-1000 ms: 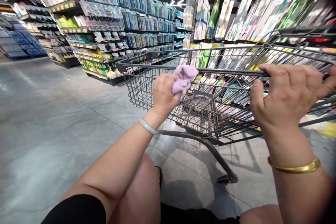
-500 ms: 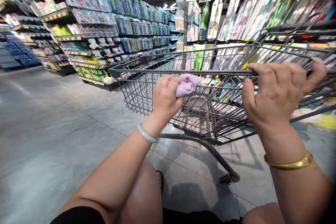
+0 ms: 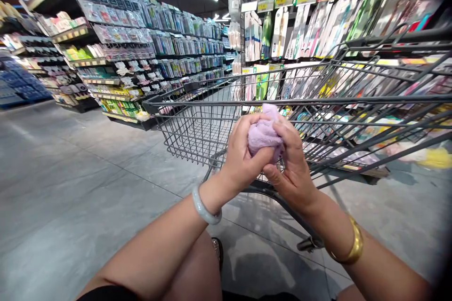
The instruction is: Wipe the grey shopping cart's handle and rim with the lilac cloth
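Note:
A crumpled lilac cloth [image 3: 263,136] is bunched between my two hands, in front of the side of a grey wire shopping cart [image 3: 190,124]. My left hand [image 3: 242,150], with a pale bangle at the wrist, is closed round the cloth from the left, its thumb across the front. From the right, my right hand [image 3: 293,164] presses its fingers onto the cloth; a gold bangle circles that wrist. Just above the hands runs the cart's long upper side rail [image 3: 219,103]. The hands hide part of the cart's mesh.
Behind the cart, a shelf rack of hanging toothbrush packs [image 3: 300,33] fills the right. More stocked shelves [image 3: 120,51] line the left and the aisle beyond. Grey floor tiles [image 3: 88,197] lie at left. A cart wheel [image 3: 309,244] rests near my knees.
My right hand has let go of the cart rail and moved left and down onto the cloth. My left hand has shifted right and lower, carrying the cloth away from the rail.

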`<action>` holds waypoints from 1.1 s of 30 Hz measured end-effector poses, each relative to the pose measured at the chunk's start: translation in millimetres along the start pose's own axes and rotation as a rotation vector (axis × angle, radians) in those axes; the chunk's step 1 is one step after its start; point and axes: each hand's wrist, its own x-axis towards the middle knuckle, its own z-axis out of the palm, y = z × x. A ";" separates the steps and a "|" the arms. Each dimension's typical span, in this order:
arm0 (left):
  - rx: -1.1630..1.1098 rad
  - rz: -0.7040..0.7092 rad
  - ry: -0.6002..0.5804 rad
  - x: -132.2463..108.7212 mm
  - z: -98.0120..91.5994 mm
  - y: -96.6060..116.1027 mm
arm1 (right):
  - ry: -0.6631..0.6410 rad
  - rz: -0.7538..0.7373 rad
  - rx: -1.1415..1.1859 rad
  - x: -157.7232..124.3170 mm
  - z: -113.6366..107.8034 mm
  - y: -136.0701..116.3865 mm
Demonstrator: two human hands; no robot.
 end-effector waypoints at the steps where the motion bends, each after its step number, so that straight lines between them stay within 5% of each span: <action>1: -0.092 -0.039 -0.034 -2.0 2.8 4.3 | 0.025 0.023 0.042 -0.7 2.7 -1.8; 5: -0.101 -0.043 -0.116 -2.4 2.8 25.4 | 0.159 0.125 0.079 10.1 -4.9 -4.2; 7: 0.154 0.108 0.001 10.6 -12.3 32.8 | 0.251 0.183 0.065 18.6 -15.3 -5.0; 9: 0.356 0.276 0.254 34.5 -36.3 34.4 | 0.320 0.203 -0.011 24.3 -27.1 -5.0; 11: 0.461 0.261 0.374 64.8 -62.6 30.5 | 0.339 0.173 -0.147 25.8 -38.5 -3.2; 15: 0.738 -0.037 0.076 113.0 -99.4 19.0 | 0.284 0.026 -0.392 23.8 -53.4 1.6; 19: 1.054 -0.329 -0.057 120.2 -112.1 7.8 | 0.196 -0.157 -0.467 34.7 -49.4 -2.3; 22: 1.132 -0.444 -0.203 110.5 -117.4 -4.7 | 0.115 -0.252 -0.441 55.5 -31.1 -10.1; 27: 1.144 -0.362 -0.356 100.8 -126.3 -18.2 | 0.033 -0.231 -0.557 82.5 36.7 -13.6; 30: 1.149 -0.338 -0.384 103.0 -129.4 -19.1 | -0.065 -0.270 -0.611 68.7 86.6 -4.9; 33: 1.151 -0.347 -0.384 106.1 -129.4 -19.4 | -0.334 -0.388 -0.628 46.1 117.1 4.0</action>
